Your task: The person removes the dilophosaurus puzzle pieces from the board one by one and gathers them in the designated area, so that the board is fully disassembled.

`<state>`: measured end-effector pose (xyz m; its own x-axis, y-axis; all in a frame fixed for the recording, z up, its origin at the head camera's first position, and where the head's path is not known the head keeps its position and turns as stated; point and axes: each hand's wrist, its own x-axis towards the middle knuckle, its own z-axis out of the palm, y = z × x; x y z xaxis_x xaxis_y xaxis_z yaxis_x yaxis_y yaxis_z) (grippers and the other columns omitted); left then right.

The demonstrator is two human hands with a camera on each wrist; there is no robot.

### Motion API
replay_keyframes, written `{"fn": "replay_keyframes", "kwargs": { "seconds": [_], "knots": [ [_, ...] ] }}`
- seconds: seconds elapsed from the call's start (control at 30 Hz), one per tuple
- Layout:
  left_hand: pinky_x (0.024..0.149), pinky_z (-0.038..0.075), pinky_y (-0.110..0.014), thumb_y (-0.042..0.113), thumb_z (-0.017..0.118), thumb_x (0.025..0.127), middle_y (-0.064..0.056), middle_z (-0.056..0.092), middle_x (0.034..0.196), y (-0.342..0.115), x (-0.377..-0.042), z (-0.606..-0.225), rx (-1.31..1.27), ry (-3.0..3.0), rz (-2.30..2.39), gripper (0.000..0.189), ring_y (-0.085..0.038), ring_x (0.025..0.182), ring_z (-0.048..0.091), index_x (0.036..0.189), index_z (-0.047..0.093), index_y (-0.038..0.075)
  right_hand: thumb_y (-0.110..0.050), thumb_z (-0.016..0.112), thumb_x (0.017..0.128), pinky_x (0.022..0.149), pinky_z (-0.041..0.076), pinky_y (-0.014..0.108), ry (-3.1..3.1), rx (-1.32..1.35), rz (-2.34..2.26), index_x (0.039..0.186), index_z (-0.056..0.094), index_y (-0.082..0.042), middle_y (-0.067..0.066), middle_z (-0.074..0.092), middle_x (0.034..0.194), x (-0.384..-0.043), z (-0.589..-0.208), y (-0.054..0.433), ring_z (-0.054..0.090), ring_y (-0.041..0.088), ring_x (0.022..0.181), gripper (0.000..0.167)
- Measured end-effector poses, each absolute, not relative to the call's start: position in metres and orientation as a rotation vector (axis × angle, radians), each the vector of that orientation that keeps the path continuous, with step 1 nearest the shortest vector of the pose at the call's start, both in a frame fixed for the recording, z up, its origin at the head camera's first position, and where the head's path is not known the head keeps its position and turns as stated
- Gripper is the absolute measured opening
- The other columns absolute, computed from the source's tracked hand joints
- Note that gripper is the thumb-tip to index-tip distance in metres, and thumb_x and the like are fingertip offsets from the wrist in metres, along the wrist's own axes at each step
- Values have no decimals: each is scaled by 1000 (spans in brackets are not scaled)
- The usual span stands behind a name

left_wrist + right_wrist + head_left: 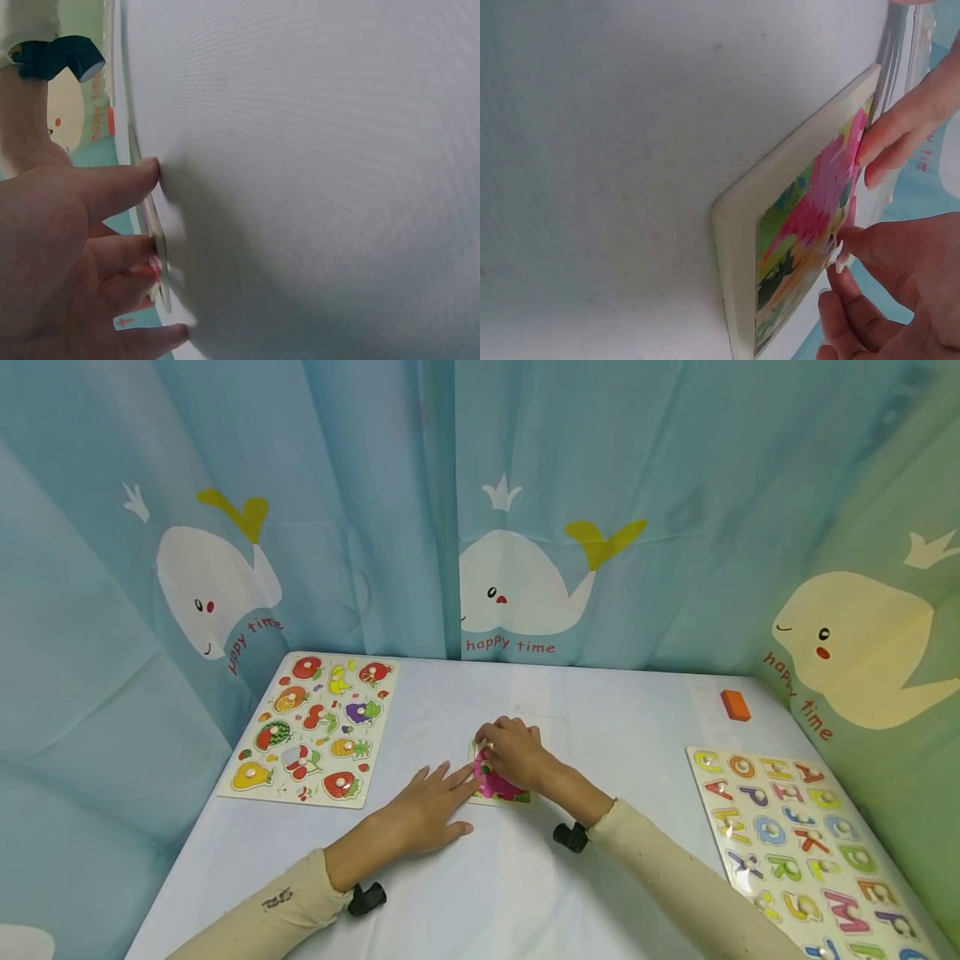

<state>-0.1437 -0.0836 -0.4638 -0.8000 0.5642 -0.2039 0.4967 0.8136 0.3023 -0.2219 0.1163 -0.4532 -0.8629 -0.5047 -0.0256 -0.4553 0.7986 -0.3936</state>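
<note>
A small puzzle board with a pink picture and a pale frame lies mid-table. My right hand is over its upper part, thumb and fingers pinching a small puzzle piece whose pale edge shows at the board's surface in the right wrist view. Most of the piece is hidden by the fingers. My left hand lies palm down at the board's left side with fingers spread and straight, fingertips on its left edge. In the right wrist view, left-hand fingers rest against the board's far side.
At the left lies a fruit peg puzzle. An alphabet peg puzzle fills the right front, with an orange block behind it. Blue curtains printed with whales enclose the white table.
</note>
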Motion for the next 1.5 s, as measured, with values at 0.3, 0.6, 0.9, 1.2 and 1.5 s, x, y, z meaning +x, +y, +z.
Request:
{"fn": "replay_keyframes", "kwargs": {
  "seconds": [0.3,0.6,0.9,1.2,1.5],
  "knots": [
    [127,22,-64,41,64,105,-2,40,169,-82,-145,-462,815,2716,309,66,-39,157,33,162,44,15,-6,70,101,94,43,50,2794,-796,-744,122,67,-11,8,68,113,-224,-454,120,61,29,110,22],
    [127,23,-64,42,67,103,-3,41,169,-83,-145,-462,823,2711,316,68,-40,156,34,161,46,15,-1,64,102,87,56,36,2613,-780,-1044,115,68,-2,8,68,100,-238,-438,150,65,21,96,14],
    [126,25,-64,41,68,102,-3,39,170,-83,-144,-462,809,2712,334,68,-40,157,33,161,46,15,-1,63,101,81,53,34,2546,-603,-1076,117,68,3,17,69,104,-257,-423,236,64,28,97,16],
    [123,31,-64,40,69,102,-1,37,171,-82,-144,-462,781,2695,377,68,-39,158,31,161,46,15,0,64,99,79,49,32,2585,-511,-975,113,69,2,16,68,104,-255,-438,280,59,26,96,15],
    [123,31,-65,40,68,103,0,35,172,-82,-143,-461,780,2687,411,68,-39,159,28,162,44,16,0,67,98,71,47,31,2771,-494,-886,111,70,2,10,66,90,-248,-456,278,55,20,83,13]
  ]
}}
